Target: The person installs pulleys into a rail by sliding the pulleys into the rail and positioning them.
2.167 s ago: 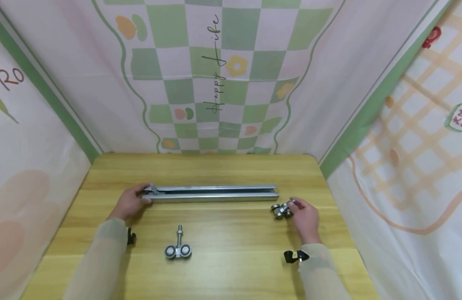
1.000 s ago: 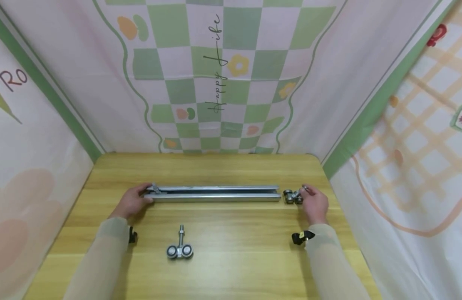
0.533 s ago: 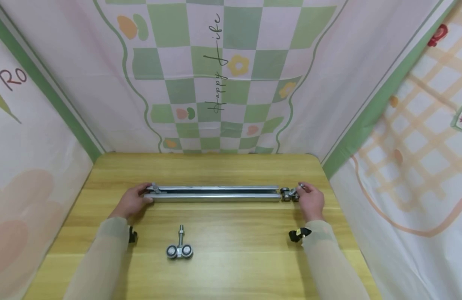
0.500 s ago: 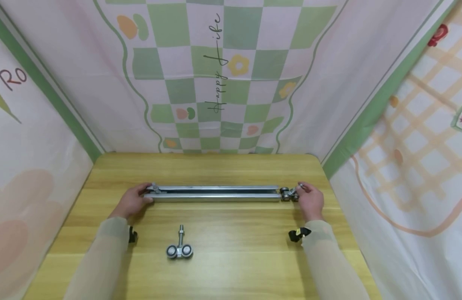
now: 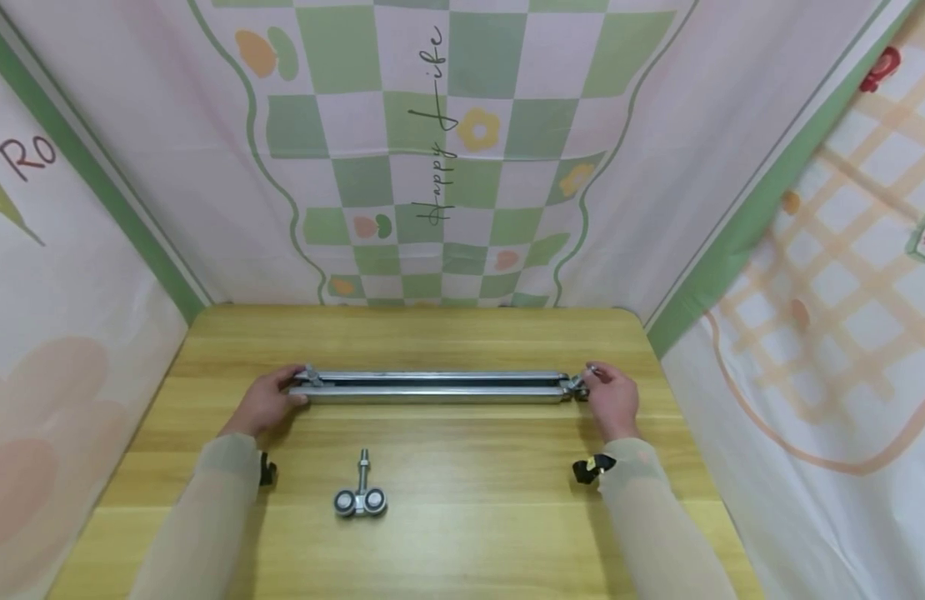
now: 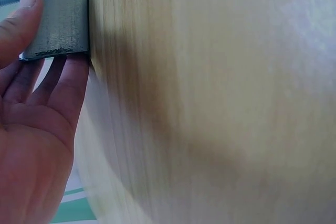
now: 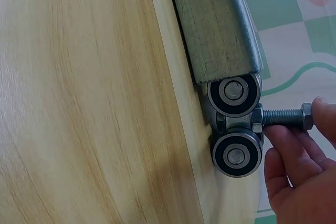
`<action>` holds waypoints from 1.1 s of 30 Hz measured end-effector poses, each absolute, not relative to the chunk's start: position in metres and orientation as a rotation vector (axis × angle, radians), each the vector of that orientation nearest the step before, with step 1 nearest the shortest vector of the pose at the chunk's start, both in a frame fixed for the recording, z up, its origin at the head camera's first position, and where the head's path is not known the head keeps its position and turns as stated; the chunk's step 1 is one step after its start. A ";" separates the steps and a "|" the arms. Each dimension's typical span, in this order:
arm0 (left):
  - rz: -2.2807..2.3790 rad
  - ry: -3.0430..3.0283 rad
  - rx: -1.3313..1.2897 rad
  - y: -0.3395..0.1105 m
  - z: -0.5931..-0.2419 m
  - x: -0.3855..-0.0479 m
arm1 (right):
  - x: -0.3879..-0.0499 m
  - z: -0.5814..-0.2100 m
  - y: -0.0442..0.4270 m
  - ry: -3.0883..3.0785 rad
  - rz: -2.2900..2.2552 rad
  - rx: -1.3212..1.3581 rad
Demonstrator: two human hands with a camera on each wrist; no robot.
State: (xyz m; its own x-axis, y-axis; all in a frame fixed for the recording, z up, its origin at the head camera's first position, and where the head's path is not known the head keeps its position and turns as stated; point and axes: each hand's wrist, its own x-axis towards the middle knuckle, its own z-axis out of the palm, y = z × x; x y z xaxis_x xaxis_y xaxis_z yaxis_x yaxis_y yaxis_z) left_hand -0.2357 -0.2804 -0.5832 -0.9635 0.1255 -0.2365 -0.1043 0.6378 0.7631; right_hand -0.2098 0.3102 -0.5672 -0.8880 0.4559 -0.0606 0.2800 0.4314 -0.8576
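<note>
A long metal channel rail [image 5: 432,397] lies across the table, its slot facing up. At its left end my left hand [image 5: 266,403] grips the rail, thumb on the near wall; a small bolt piece [image 5: 311,377] stands in the slot there. My right hand [image 5: 614,403] pinches the bolt [image 7: 283,117] of a wheeled roller at the rail's right end. In the right wrist view the upper wheel [image 7: 234,94] is partly inside the rail end [image 7: 218,30], while the lower wheel [image 7: 236,155] is outside it. The left wrist view shows my left thumb [image 6: 23,17] against the rail [image 6: 60,19].
A second roller [image 5: 361,500] with a bolt lies on the wooden table [image 5: 462,533], nearer than the rail and left of centre. Patterned cloth [image 5: 477,75] hangs behind the table and on both sides.
My right hand has moved the roller from in front of the rail to its right end, then leftward, so part of it is inside the channel. My left hand has kept its place.
</note>
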 end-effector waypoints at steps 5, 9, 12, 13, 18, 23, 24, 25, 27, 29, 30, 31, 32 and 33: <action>1.225 2.595 0.011 -0.279 -0.582 -0.235 | -0.208 -0.565 0.305 -2.516 1.471 -0.620; 1.220 2.590 0.009 -0.279 -0.582 -0.235 | -0.208 -0.564 0.301 -2.529 1.460 -0.592; 1.221 2.590 0.015 -0.280 -0.583 -0.236 | -0.208 -0.565 0.300 -2.554 1.436 -0.576; 1.222 2.593 0.012 -0.280 -0.583 -0.236 | -0.208 -0.565 0.299 -2.562 1.434 -0.574; 1.218 2.605 0.024 -0.281 -0.584 -0.235 | -0.209 -0.565 0.297 -2.628 1.422 -0.486; 1.205 2.621 0.030 -0.281 -0.586 -0.235 | -0.210 -0.560 0.295 -2.670 1.338 -0.398; 1.202 2.621 0.030 -0.282 -0.586 -0.235 | -0.210 -0.559 0.295 -2.675 1.315 -0.387; 1.202 2.621 0.031 -0.282 -0.586 -0.235 | -0.210 -0.557 0.294 -2.679 1.291 -0.379; 1.202 2.621 0.032 -0.282 -0.587 -0.235 | -0.211 -0.556 0.293 -2.690 1.253 -0.359; 1.203 2.621 0.032 -0.282 -0.587 -0.236 | -0.212 -0.554 0.292 -2.707 1.224 -0.338; 1.198 2.623 0.040 -0.282 -0.586 -0.236 | -0.213 -0.554 0.291 -2.714 1.220 -0.334; 1.202 2.624 0.040 -0.282 -0.586 -0.236 | -0.213 -0.553 0.291 -2.723 1.219 -0.327; 1.205 2.622 0.041 -0.282 -0.586 -0.236 | -0.213 -0.553 0.291 -2.728 1.223 -0.322; 1.209 2.621 0.037 -0.281 -0.585 -0.236 | -0.214 -0.552 0.290 -2.733 1.227 -0.319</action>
State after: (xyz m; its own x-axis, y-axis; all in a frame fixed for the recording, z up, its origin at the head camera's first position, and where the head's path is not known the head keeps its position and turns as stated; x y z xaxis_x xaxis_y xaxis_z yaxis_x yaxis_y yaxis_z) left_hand -0.2361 -0.2812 -0.5854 -0.9673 0.1286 -0.2185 -0.0828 0.6545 0.7515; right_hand -0.2136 0.2901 -0.5523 -0.9694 0.2436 0.0303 0.1392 0.6471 -0.7496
